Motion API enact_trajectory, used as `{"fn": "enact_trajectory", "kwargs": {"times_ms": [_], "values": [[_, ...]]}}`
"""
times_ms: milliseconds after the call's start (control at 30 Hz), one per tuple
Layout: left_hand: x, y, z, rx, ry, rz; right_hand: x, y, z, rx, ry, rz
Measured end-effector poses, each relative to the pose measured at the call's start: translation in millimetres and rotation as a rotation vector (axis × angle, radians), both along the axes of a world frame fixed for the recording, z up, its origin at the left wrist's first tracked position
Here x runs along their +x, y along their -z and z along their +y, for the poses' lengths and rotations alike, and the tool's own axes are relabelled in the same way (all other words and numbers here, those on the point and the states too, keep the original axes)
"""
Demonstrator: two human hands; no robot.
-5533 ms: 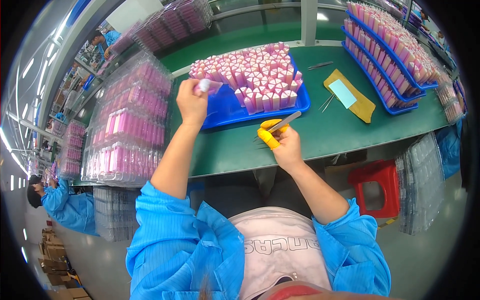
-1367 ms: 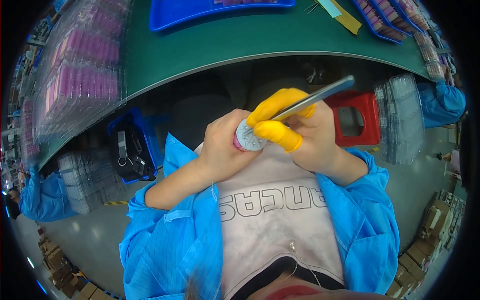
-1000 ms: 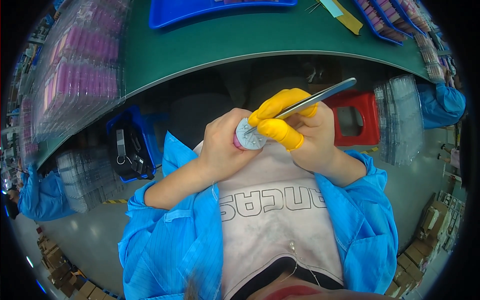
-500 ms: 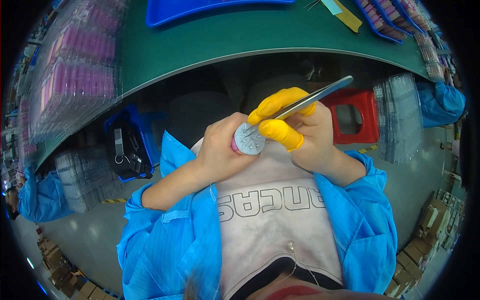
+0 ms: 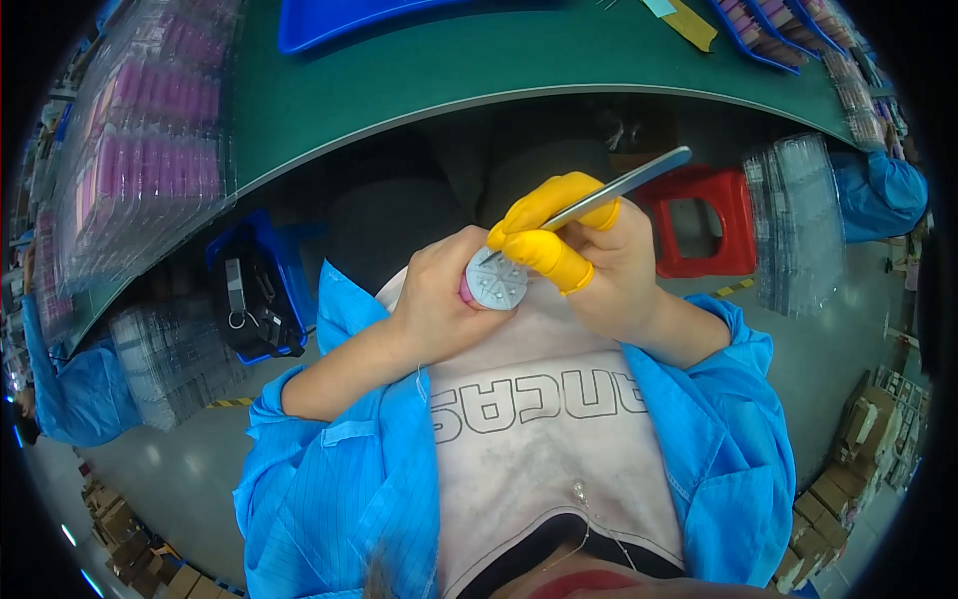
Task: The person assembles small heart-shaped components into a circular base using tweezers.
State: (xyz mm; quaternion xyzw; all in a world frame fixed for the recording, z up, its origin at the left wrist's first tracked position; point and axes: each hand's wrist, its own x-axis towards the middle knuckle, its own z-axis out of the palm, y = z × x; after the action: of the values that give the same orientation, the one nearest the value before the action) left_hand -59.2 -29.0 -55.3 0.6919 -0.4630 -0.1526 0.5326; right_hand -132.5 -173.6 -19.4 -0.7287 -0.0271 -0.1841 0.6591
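Note:
My left hand (image 5: 441, 283) is wrapped round a small round piece (image 5: 496, 287) with a pale grey-blue, ribbed top face and a pink side. Tiny bright specks show on that face. In my right hand (image 5: 599, 262) are metal tweezers (image 5: 624, 184), gripped between fingers wearing yellow finger cots. The tweezers slant down to the left, and their tips reach the upper edge of the round top. What the tips pinch, if anything, is too small to tell. Both hands are close together in front of my chest.
Ahead lies a green table (image 5: 399, 85) with a blue tray (image 5: 344, 22). Clear packs of pink items (image 5: 150, 165) stack at its left. A red stool (image 5: 733, 222) and clear plastic trays (image 5: 795, 230) stand right; a blue bin (image 5: 284, 275) holds a black bag at left.
My right fingers have closed in around the tweezers and moved slightly left. The tweezer tips have shifted toward the upper left edge of the round top. My left hand has barely moved.

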Motion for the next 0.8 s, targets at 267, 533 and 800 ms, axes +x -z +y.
{"fn": "enact_trajectory", "kwargs": {"times_ms": [267,533,800], "values": [[-2,3,1,0.045,0.012,-0.051,-3,-10,-4,-0.561,-0.055,-0.011],[1,1,0,-0.030,0.059,0.066,-3,-5,4,0.203,-0.019,0.037],[-2,6,-1,-0.049,0.031,0.087,-7,-1,0,0.002,-0.056,0.011]]}}
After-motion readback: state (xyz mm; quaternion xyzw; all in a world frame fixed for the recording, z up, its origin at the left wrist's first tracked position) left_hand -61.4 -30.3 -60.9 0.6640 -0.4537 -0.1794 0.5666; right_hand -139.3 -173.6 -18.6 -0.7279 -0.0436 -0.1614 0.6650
